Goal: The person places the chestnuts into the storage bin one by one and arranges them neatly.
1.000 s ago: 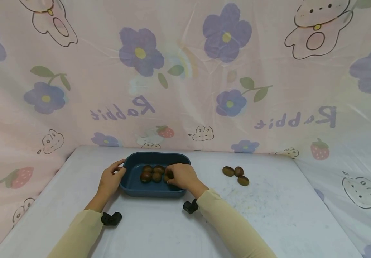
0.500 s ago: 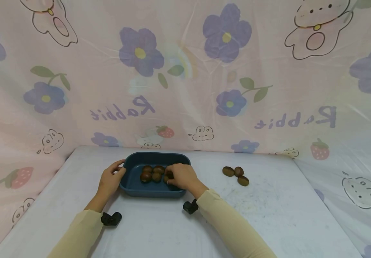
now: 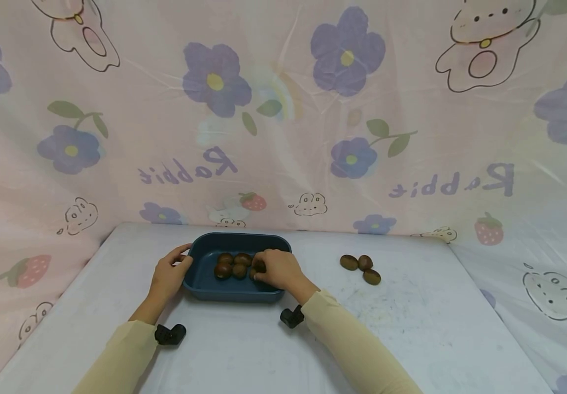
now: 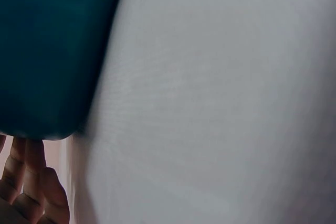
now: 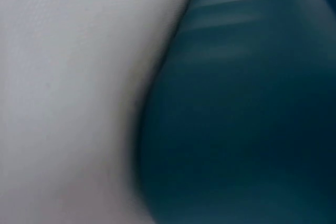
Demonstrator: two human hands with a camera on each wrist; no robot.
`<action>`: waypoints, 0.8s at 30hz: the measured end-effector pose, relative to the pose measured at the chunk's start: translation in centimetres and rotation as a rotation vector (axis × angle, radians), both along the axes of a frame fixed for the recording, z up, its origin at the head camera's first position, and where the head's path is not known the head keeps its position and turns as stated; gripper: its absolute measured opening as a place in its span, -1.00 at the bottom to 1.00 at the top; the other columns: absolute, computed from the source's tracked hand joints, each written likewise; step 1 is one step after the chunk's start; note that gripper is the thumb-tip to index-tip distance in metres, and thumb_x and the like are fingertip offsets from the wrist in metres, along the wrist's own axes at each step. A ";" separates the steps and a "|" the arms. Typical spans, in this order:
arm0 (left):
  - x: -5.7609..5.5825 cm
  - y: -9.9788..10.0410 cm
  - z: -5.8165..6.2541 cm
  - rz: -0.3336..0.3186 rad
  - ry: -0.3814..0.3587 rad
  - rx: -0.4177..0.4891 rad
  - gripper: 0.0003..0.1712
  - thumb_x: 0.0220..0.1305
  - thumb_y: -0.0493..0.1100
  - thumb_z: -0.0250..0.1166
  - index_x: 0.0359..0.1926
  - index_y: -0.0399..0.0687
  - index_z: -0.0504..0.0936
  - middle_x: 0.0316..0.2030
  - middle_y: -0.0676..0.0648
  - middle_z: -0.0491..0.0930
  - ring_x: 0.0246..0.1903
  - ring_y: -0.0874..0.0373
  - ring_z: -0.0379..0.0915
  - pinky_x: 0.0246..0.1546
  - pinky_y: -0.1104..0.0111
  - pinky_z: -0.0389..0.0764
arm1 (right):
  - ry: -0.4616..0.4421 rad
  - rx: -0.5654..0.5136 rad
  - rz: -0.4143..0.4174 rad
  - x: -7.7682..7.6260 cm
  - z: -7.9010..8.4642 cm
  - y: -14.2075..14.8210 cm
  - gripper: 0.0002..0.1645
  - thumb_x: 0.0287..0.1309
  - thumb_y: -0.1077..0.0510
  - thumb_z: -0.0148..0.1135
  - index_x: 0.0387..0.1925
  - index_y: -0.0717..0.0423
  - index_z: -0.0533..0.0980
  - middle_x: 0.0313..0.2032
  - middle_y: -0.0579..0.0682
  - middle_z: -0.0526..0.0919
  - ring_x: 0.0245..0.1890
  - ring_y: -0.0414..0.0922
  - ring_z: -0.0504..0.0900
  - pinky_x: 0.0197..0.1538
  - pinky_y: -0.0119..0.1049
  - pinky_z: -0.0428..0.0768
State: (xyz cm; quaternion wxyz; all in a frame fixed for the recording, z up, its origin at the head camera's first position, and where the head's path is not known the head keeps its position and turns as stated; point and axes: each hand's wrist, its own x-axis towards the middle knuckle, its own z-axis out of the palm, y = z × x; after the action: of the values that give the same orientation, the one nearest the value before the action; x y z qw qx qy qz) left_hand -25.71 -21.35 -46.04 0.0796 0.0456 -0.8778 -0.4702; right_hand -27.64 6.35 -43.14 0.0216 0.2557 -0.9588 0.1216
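Observation:
A dark blue rectangular tray (image 3: 236, 296) sits on the white table, with several brown chestnuts (image 3: 223, 270) grouped in the middle of its floor. At the tray's left end my left hand (image 3: 167, 275) touches the rim and end wall, thumb and fingertips at the edge. The left wrist view has its fingers (image 4: 32, 182) reaching up to the tray's end. My right hand (image 3: 279, 270) is over the right part of the tray, thumb and fingers pinching a chestnut (image 3: 253, 273) beside the others, partly hidden by the fingers. Only the tray's outer wall (image 5: 236, 108) shows in the right wrist view.
Right of the tray, three more chestnuts (image 3: 365, 262) lie close together on the tabletop (image 3: 436, 317). A pink curtain (image 3: 283, 137) with flowers and rabbits hangs behind the table and along its sides. Black wrist cameras (image 3: 170, 334) stick out from both sleeves.

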 end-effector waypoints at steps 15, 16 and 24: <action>-0.1 -0.1 -0.2 -0.009 0.001 0.003 -0.49 0.36 -0.05 0.02 0.31 0.08 0.43 -0.06 -0.19 0.58 -0.31 0.12 0.42 -0.27 0.35 0.38 | -0.077 -0.392 0.059 0.3 0.6 1.4 -0.74 0.13 0.06 0.32 -0.11 -0.03 0.62 -0.20 -0.14 0.65 -0.32 -0.25 0.56 -0.23 -0.38 0.53; -0.1 0.0 -0.2 -0.010 0.001 0.003 -0.49 0.36 -0.05 0.02 0.31 0.08 0.43 -0.06 -0.19 0.58 -0.32 0.12 0.42 -0.27 0.35 0.38 | -0.084 -0.418 0.066 0.3 0.7 1.6 -0.73 0.13 0.07 0.32 -0.10 -0.02 0.62 -0.19 -0.13 0.65 -0.33 -0.25 0.56 -0.23 -0.38 0.53; -0.1 -0.1 -0.1 -0.009 0.004 -0.004 -0.48 0.35 -0.06 0.02 0.32 0.06 0.42 -0.06 -0.20 0.59 -0.26 0.07 0.42 -0.23 0.33 0.37 | -0.060 -0.512 0.093 0.9 2.0 3.4 -0.67 0.14 0.10 0.32 -0.05 0.09 0.60 -0.11 0.06 0.67 -0.25 -0.05 0.63 -0.16 -0.23 0.59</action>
State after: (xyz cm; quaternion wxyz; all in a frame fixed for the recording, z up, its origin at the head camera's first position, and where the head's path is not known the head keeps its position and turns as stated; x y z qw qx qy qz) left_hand -25.85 -21.47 -46.19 0.0795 0.0405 -0.8788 -0.4687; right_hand -26.77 9.72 -41.13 0.0515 0.2817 -0.8842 0.3689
